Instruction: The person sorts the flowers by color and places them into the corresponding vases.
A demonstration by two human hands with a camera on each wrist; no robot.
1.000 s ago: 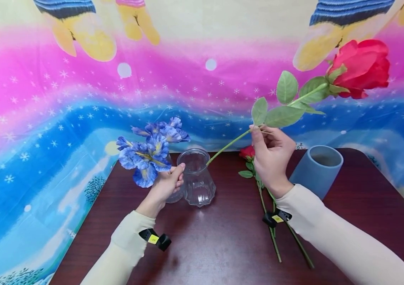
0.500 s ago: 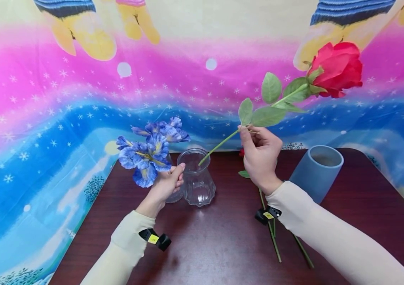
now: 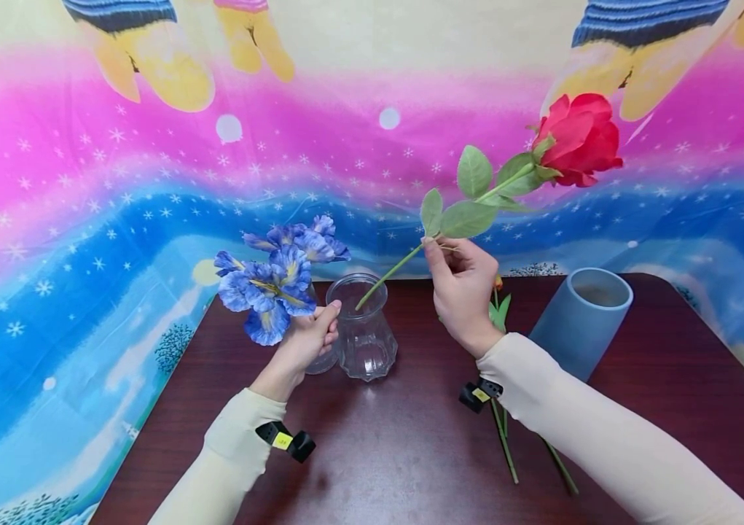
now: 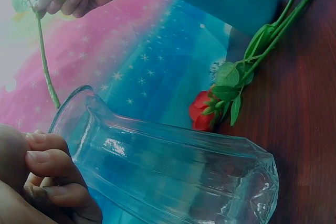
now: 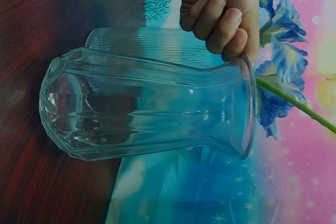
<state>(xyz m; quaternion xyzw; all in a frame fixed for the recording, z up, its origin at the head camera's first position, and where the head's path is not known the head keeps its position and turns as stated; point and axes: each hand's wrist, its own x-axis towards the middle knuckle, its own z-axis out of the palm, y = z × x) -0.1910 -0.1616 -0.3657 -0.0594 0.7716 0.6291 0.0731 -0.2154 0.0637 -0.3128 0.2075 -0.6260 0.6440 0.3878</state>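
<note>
right hand (image 3: pixel 466 295) pinched red rose (image 3: pixel 580 140) by stem, bloom toward two o'clock, tip at mouth of glass vase (image 3: pixel 368 350); not yet settled in. left hand (image 3: pixel 302 346) lay at nine o'clock, fingers curled, hold unclear. irises (image 3: pixel 269 292) at ten looked done; loose stems (image 3: pixel 504 443) at four seemed left.

A snowflake-patterned cloth (image 3: pixel 345 131), banded in pink and blue, hangs beyond the far edge of the tabletop (image 3: pixel 404 467), which is glossy and dark reddish-brown, with a rounded far right corner. Light reflects off its surface.
</note>
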